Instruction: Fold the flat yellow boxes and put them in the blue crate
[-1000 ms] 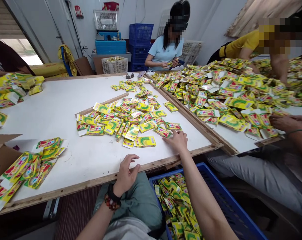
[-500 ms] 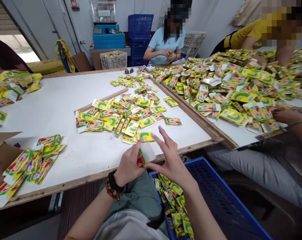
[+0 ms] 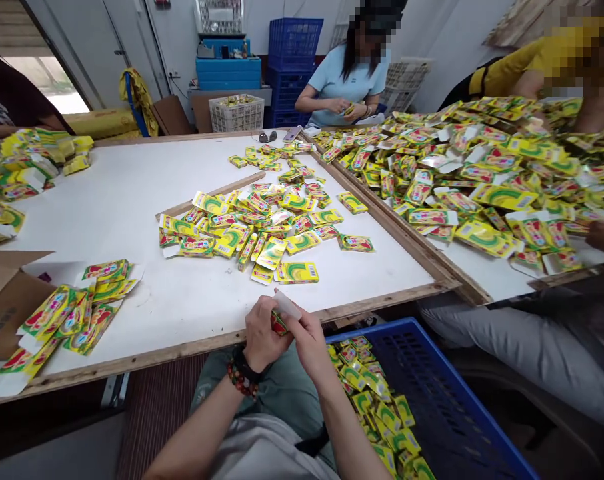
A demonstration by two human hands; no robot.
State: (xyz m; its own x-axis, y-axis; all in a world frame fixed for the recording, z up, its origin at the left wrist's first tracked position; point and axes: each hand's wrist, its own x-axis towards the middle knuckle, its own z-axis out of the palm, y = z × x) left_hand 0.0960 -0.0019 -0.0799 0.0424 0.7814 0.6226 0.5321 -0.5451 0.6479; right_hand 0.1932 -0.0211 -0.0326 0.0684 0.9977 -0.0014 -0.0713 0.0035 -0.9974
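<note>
Just over the table's front edge, my left hand point(image 3: 263, 333) grips a small yellow, green and red cardboard box point(image 3: 279, 323) whose white end flap point(image 3: 287, 305) stands up. My right hand point(image 3: 305, 337) pinches that flap from the right side, its fingers closed. The fingers cover most of the box. Beyond my hands, on the white tabletop point(image 3: 192, 307), lies a heap of similar small boxes point(image 3: 252, 220). One flat-lying box point(image 3: 297, 272) is nearest to my fingers.
A blue crate point(image 3: 447, 387) partly filled with boxes is by my right leg. Wooden strips point(image 3: 382, 213) divide the table, with a larger pile point(image 3: 482, 173) beyond. A brown carton point(image 3: 12, 307) and flattened boxes point(image 3: 72, 310) lie left. Co-workers sit around.
My right hand, spread and apart before, has come in and closed on the white flap. My left hand keeps hold of the box. The view has shifted slightly.
</note>
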